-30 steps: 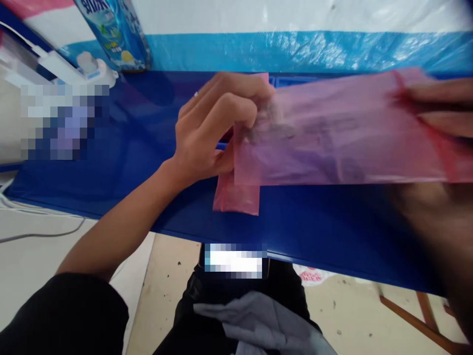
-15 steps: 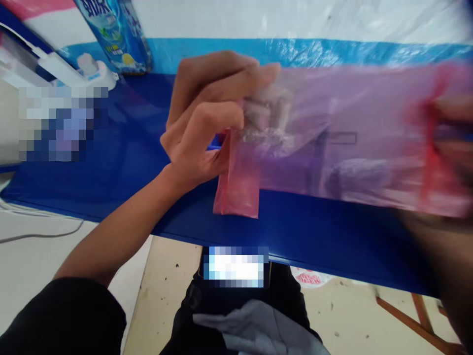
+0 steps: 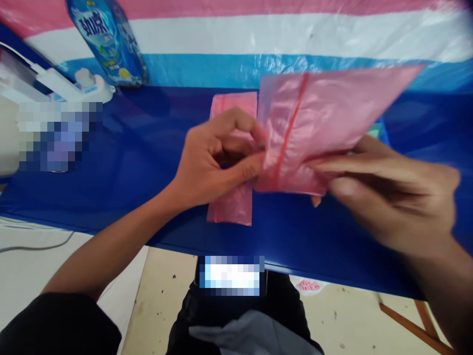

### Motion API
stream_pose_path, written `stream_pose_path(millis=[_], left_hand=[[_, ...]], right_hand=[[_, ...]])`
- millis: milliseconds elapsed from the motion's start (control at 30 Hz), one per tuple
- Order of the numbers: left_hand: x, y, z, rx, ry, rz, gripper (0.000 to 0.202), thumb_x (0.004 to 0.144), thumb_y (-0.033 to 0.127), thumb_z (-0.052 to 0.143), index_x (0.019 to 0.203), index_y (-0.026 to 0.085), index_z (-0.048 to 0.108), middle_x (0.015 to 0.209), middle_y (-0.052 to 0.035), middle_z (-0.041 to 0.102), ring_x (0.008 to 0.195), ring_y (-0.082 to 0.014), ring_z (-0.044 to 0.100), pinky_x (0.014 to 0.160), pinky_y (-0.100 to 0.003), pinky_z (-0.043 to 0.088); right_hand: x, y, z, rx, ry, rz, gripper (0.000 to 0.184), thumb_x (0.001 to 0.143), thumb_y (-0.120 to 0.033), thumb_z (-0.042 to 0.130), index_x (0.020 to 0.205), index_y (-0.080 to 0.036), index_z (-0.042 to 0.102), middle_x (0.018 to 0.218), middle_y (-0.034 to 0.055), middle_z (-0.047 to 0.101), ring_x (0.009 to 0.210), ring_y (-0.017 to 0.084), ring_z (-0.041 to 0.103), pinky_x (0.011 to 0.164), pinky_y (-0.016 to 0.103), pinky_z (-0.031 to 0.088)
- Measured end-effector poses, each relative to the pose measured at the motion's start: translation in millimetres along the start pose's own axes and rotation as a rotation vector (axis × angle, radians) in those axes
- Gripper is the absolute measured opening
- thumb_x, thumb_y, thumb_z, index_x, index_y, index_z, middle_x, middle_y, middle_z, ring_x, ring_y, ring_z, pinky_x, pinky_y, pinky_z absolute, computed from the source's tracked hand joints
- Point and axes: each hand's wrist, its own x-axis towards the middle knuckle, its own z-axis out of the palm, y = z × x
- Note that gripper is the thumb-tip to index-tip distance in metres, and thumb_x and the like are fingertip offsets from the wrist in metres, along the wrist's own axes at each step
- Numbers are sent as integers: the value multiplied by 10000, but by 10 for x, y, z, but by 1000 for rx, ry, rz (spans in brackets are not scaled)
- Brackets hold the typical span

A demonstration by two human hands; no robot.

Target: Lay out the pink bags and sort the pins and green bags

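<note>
A pink translucent zip bag (image 3: 332,108) with a red seal strip is raised above the table, tilted and slightly blurred. The thumb and index finger of my left hand (image 3: 218,158) close on its lower left edge. On the other side, my right hand (image 3: 402,197) grips the bag's lower right part between thumb and fingers; some fingertips are hidden by the plastic. Under my left hand, another pink zip bag (image 3: 232,209) lies flat on the blue table, partly covered by the hand.
At the back left a blue bottle (image 3: 111,44) leans near a white power strip (image 3: 96,91) with a charger. A green and blue object (image 3: 379,130) shows partly behind my right hand. A phone with a blurred screen (image 3: 231,276) rests on my lap below the table edge.
The raised bag was stretched wide between my hands; now it is bunched and tilted, seal strip towards the left. My right hand has come left, and my left hand has moved slightly lower.
</note>
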Motion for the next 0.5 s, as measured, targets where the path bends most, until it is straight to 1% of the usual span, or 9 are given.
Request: stream_pose_path(millis=[67,133,167,233,300,367,400,433,500], left_hand=[[-40,23,38,-24,-106,-51,397,1008,624,765,1024,229,725,685,28,645,586,-113,632,531,-242,474],[-44,23,68,-56,-131,-77,518,1017,726,686,1150,227,731,734,13,686,611,-128,647,556,-266,493],[-30,17,71,-44,-95,-68,518,1003,717,717,1181,230,730,753,17,699,629,-124,649,586,-271,505],[37,-18,23,73,64,-17,423,961,605,839,1169,248,752,741,48,679,650,-97,609,639,-267,498],[149,-122,-127,242,263,58,341,984,515,847,1228,289,771,692,74,590,652,-77,506,667,-273,457],[284,-312,-372,315,376,226,461,971,529,862,1370,343,729,636,78,444,670,-84,402,711,-290,432],[347,-428,-510,353,368,251,544,962,532,873,1445,370,684,636,75,400,693,-92,370,786,-312,446],[404,-544,-645,420,344,213,598,984,552,844,1517,386,632,669,65,435,751,-111,383,887,-352,462],[487,-724,-866,596,246,256,608,964,692,798,1459,354,698,785,25,609,905,-179,449,1070,-473,443]], right_hand=[[-33,-47,60,-65,-14,-88,339,977,-190,827,1225,-417,861,917,-28,788,682,87,704,655,247,603],[-55,-59,110,-108,32,-105,461,973,-133,823,1300,-458,823,934,-66,807,628,54,708,634,211,601],[-59,-58,127,-108,35,-106,499,965,-144,838,1341,-468,801,953,-72,816,622,58,722,630,209,614],[-60,-54,142,-59,-5,-123,585,970,-159,832,1452,-473,729,1054,-59,833,673,95,770,634,235,655],[-52,-58,141,6,-25,-157,627,990,-135,785,1516,-460,679,1177,-35,830,787,140,809,658,283,686],[-42,-64,131,50,39,-165,543,1009,-110,738,1445,-433,737,1241,-19,818,819,151,798,636,308,665],[-35,-65,126,56,87,-154,467,1020,-111,725,1375,-409,780,1192,-13,823,784,146,778,605,307,635],[-27,-60,119,61,135,-138,386,1029,-120,719,1296,-381,813,1123,-7,825,733,138,753,573,305,601],[-6,-35,106,72,190,-110,261,1042,-139,714,1169,-328,841,1010,7,813,672,132,723,530,306,552]])
